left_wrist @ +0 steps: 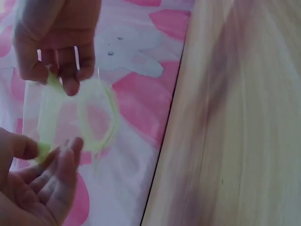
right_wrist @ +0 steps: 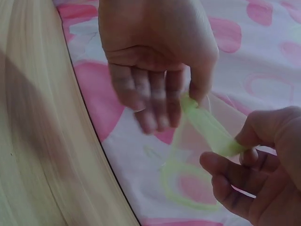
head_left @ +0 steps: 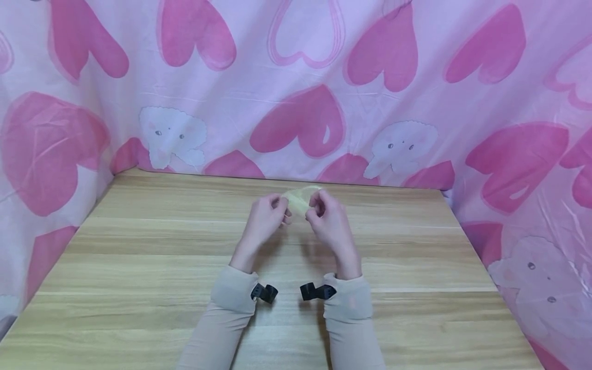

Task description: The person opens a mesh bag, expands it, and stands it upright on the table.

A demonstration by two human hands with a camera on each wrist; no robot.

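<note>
A sheer yellow-green drawstring pouch (head_left: 299, 200) is held up between the two hands, above the far part of the table. My left hand (head_left: 265, 218) pinches its left edge between thumb and fingers. On the other side my right hand (head_left: 329, 218) pinches the right edge. In the left wrist view the thin mesh (left_wrist: 68, 117) hangs flat between both hands, with a ribbon loop (left_wrist: 115, 117) along one side. From the right wrist the pouch (right_wrist: 211, 129) shows a folded band stretched from my left hand (right_wrist: 155, 56) to my right hand (right_wrist: 263, 174).
A wood-grain table (head_left: 139, 288) spreads out under the arms. Behind it and at both sides hangs a pink curtain (head_left: 296, 82) with hearts and white animal figures. Black camera mounts sit on both wrists, over beige sleeves (head_left: 351, 329).
</note>
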